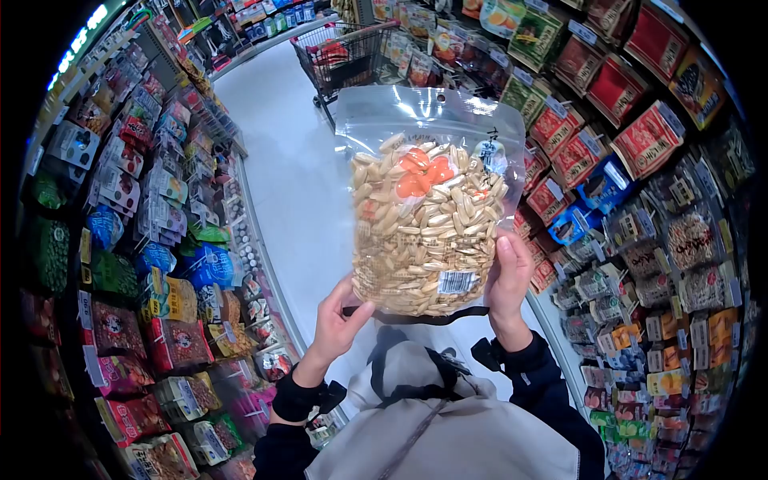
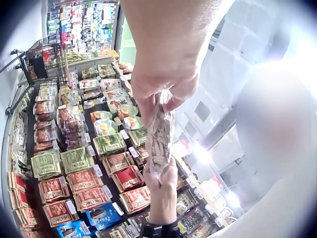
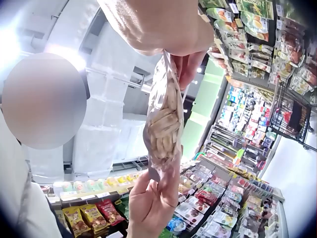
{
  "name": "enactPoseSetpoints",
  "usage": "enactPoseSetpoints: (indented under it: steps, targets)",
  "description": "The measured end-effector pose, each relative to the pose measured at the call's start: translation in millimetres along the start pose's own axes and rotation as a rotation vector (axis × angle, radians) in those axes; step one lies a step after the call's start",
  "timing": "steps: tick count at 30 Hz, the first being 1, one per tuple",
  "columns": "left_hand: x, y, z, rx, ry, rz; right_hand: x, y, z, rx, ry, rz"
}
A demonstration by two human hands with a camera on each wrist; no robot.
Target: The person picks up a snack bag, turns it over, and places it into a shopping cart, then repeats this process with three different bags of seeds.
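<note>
A clear zip-top bag of sunflower seeds (image 1: 424,232) is held up in front of the body, its printed face with an orange flower design and a barcode showing in the head view. My left hand (image 1: 340,320) pinches its lower left corner, thumb on the near face. On the other side my right hand (image 1: 510,276) grips the lower right edge, thumb in front and the other fingers mostly hidden behind. Both wrist views catch the bag edge-on, with the seeds (image 3: 164,131) packed inside between the two hands.
Packed snack shelves line both sides: bagged goods (image 1: 184,344) on the left, red packets (image 1: 648,140) and hanging bags (image 1: 692,240) on the right. A shopping cart (image 1: 340,60) stands ahead beside the right shelves. Pale aisle floor (image 1: 280,136) runs between.
</note>
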State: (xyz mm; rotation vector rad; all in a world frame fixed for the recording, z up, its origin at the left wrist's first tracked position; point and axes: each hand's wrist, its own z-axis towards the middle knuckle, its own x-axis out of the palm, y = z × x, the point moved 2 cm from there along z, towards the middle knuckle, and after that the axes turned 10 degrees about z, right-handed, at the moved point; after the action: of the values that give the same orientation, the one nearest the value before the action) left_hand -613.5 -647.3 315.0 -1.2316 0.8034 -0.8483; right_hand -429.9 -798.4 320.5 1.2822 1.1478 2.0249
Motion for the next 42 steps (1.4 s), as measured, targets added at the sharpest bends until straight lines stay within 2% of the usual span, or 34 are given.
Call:
enactPoseSetpoints:
  steps: [5, 8, 12, 23, 28, 32, 35, 39, 42]
  targets:
    - [-57.3, 13.0, 25.1, 0.015, 0.018, 0.014, 51.6, -33.5, 27.3, 0.021, 0.029, 0.030]
    - [-91.4, 19.6, 40.6, -0.042, 0.077, -0.196, 73.3, -54.3, 38.1, 0.003, 0.028, -0.035]
    - [-126.8, 14.3, 67.5, -0.112, 0.078, -0.156, 98.3, -71.7, 49.7, 0.054, 0.065, -0.035]
    - [-160.5, 30.6, 140.7, -0.128, 0.017, -0.105, 128.2, -131.3, 113.3, 0.168, 0.080, 0.025]
    - [-173.7, 42.5, 187.6, -0.146, -0.005, -0.092, 135.9, -160.1, 172.5, 0.163, 0.152, 0.041]
    - [-181.2, 53.2, 248.7, -0.117, -0.037, -0.070, 143.4, -178.7, 237.9, 0.201, 0.167, -0.014]
    - [-189.0, 63.0, 296.4, -0.092, -0.042, -0.128, 148.5, -191.3, 291.0, 0.180, 0.248, -0.050]
    - [-194.5, 75.1, 351.2, -0.107, -0.048, -0.141, 150.0, -199.8, 356.8, 0.249, 0.321, -0.025]
    - [-195.4, 78.7, 385.7, -0.103, -0.116, -0.133, 153.6, -215.2, 399.2, 0.249, 0.335, -0.016]
